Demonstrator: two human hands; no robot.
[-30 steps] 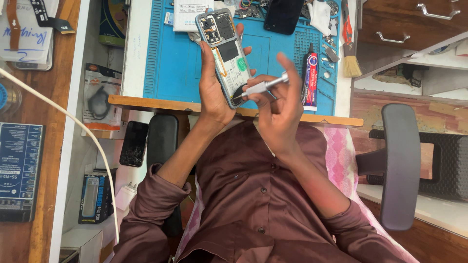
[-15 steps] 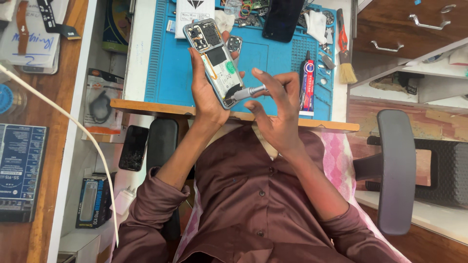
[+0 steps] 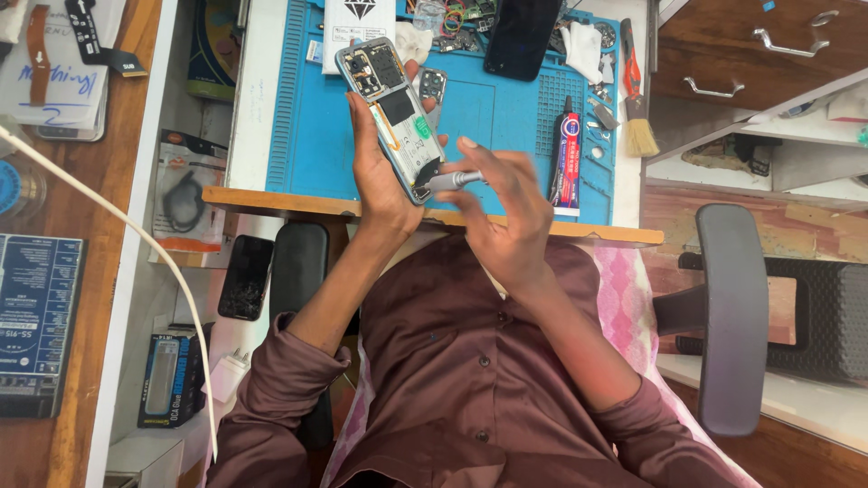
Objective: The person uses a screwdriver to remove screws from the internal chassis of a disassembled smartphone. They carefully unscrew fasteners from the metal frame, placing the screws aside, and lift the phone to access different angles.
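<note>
Now left hand [image 3: 380, 181] grips opened phone [image 3: 391, 116], long axis up-left; right hand [image 3: 506, 212] pinches screwdriver [image 3: 452, 180] w/ tip left.

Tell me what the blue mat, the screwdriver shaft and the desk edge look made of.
Blue mat: likely silicone rubber, matte, moulded ridges. Screwdriver: metal, from its silvery sheen. Desk edge: wood or wood-look board, brown and smooth; which one is unclear.

Left hand [image 3: 380, 176] gripping opened smartphone [image 3: 391, 113], right hand [image 3: 506, 212] pressing silver screwdriver [image 3: 452, 180] to its lower end, above blue repair mat [image 3: 307, 117], glue tube [image 3: 567, 154] beside
</note>
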